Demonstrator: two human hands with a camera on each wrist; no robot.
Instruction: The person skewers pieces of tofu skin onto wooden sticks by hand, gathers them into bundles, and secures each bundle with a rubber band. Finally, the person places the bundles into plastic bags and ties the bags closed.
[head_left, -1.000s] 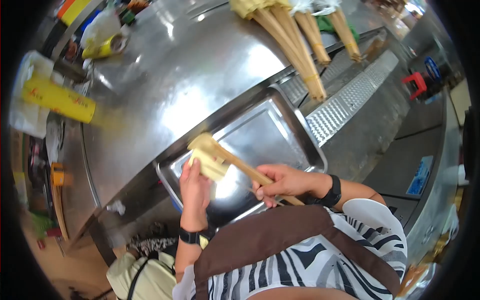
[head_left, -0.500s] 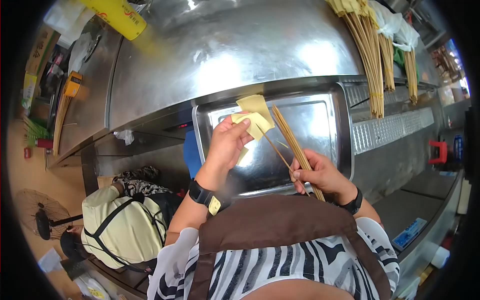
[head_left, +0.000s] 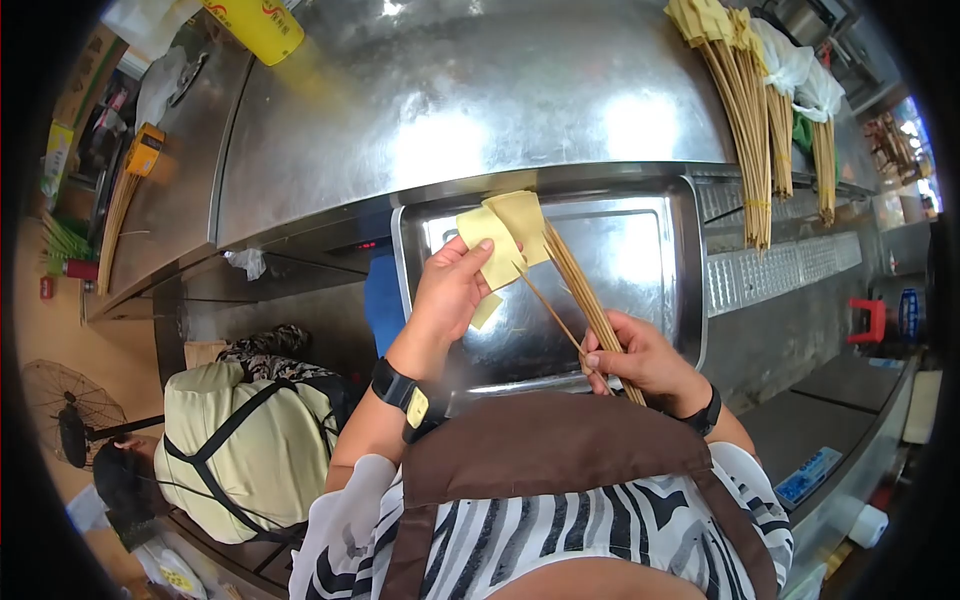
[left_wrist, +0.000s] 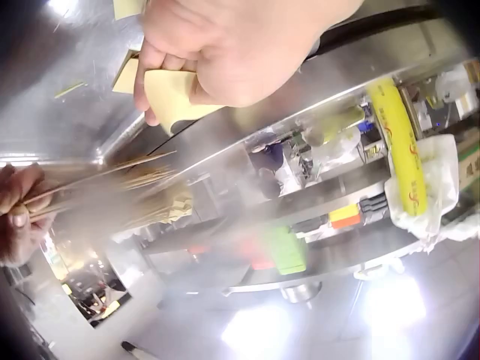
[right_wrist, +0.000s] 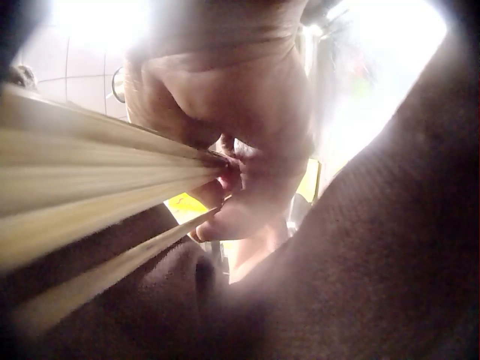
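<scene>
My left hand (head_left: pixel 455 285) pinches a thin pale-yellow sheet (head_left: pixel 487 245), thumb on top. In the left wrist view the same sheet (left_wrist: pixel 176 97) bends below the fingers. My right hand (head_left: pixel 640 355) grips a bundle of wooden skewers (head_left: pixel 588 295). A single skewer (head_left: pixel 555 317) sticks out from its fingertips, apart from the bundle, its point right at the sheet's lower edge. More yellow sheets (head_left: pixel 522 212) show by the bundle's far tips. In the right wrist view, blurred skewers (right_wrist: pixel 97 172) run into the curled fingers.
Beneath both hands is a shallow metal tray (head_left: pixel 697 290) with a small yellow piece (head_left: pixel 486 311) in it. Bundles of skewers with yellow sheets (head_left: pixel 745 130) lie on the steel counter (head_left: pixel 480 100), far right. Another person (head_left: pixel 245 440) is at lower left, near a fan (head_left: pixel 70 420).
The head view has swung round, shifting the tray right. The yellow sheet, bent over half a second ago, now hangs flatter in my left hand. My right hand keeps its grip on the skewers.
</scene>
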